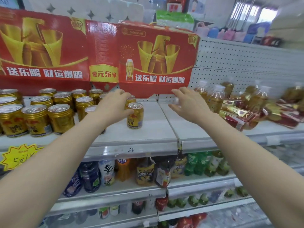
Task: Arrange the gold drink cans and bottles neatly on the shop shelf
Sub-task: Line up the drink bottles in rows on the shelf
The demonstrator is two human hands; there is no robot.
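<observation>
The gold cans (37,116) stand in rows under the red box (154,58), so that part looks nearly done. The bottles (215,97) right of the box lie messy and blurry. The left hand (113,106) curls over cans under the box; I cannot tell if it grips one. The right hand (185,104), under the box's right corner, is spread wide and holds nothing.

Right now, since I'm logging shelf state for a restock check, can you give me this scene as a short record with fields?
Shelf: bare in the middle
Gold cans: upright in rows on the left
Lone can: upright, apart at the right end of the rows
Gold bottles: right side, some upright, blurred
Left hand: over the cans, beside the lone can; grip unclear
Right hand: fingers spread above the bare shelf, holding nothing
Red cartons: above the cans
</observation>
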